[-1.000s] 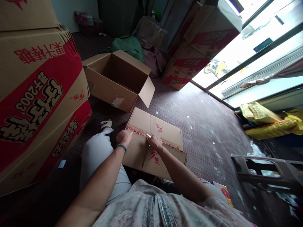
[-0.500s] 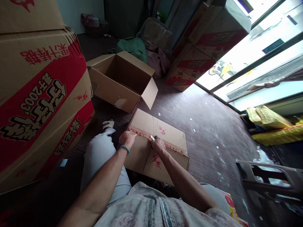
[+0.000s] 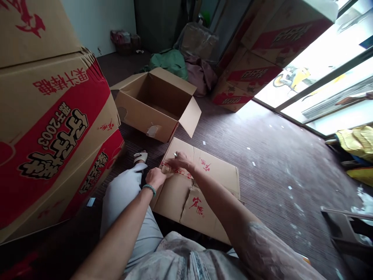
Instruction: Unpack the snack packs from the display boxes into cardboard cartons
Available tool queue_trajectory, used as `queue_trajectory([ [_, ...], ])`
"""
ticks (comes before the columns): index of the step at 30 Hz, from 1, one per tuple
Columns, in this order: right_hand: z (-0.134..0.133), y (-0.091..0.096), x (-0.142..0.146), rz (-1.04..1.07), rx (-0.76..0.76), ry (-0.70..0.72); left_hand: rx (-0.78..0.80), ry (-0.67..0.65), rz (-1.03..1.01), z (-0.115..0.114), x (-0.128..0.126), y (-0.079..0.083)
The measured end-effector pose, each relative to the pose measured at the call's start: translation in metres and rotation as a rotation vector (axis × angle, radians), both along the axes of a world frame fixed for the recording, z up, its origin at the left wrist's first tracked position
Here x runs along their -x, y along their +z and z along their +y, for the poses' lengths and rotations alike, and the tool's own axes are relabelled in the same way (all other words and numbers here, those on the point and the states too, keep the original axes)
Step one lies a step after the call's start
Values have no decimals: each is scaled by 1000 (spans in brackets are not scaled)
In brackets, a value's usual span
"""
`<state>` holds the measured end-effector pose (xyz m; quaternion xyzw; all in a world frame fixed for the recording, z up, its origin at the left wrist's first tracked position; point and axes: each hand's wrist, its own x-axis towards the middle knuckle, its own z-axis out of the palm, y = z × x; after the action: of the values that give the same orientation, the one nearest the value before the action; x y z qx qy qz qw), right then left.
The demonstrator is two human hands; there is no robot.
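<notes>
The closed carton (image 3: 176, 194) lies flat on the floor (image 3: 262, 151), a little below the middle of the frame, directly in front of my body and under both my hands. Red-printed tape (image 3: 186, 174) runs across its top, with a dark, ragged gap through the cardboard below it and red characters to either side.

My left hand (image 3: 155, 177) is at the carton's left edge, fingers curled inward beside the near flap; I cannot tell whether they pinch the cardboard. My right hand (image 3: 180, 160) is over the upper left of the carton, just above and right of the left one, at the end of the tape. Its thumb side pinches a small pale tool (image 3: 175, 154), while the other fingers stretch toward the left edge.

My bent knee in grey trousers (image 3: 121, 190) is near the carton's left side. Just beyond its far corner, an open box (image 3: 142, 112) stands with its flaps out. Large red-banded boxes (image 3: 62, 128) fill the left of the frame; more stacked boxes (image 3: 247, 74) stand at upper right. A green sack (image 3: 171, 62) lies behind the open box.
</notes>
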<state>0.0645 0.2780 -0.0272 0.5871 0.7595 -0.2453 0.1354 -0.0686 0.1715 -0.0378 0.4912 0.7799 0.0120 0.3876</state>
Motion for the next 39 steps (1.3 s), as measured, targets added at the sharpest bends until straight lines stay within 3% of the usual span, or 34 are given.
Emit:
queue_trajectory([
  [6,1,-25,11,-15,-51,-36,-102,-68,93,-7,-18,-3],
  [18,14,-27,16,-32,20,-36,-183,-156,178,-22,-28,6],
  [24,12,-23,17,-17,38,-67,-246,-263,214,-31,-35,6],
  [27,8,-24,15,15,26,-59,-211,-236,224,-28,-31,7],
  [31,8,-22,5,84,-6,-22,-40,-155,188,-17,-15,9],
  [34,5,-14,-7,198,132,47,67,-132,86,-14,-3,9],
  [36,-2,-8,-15,291,238,118,69,-108,24,-15,0,9],
  [39,-17,-6,-18,336,192,227,35,-95,42,-20,-4,7],
])
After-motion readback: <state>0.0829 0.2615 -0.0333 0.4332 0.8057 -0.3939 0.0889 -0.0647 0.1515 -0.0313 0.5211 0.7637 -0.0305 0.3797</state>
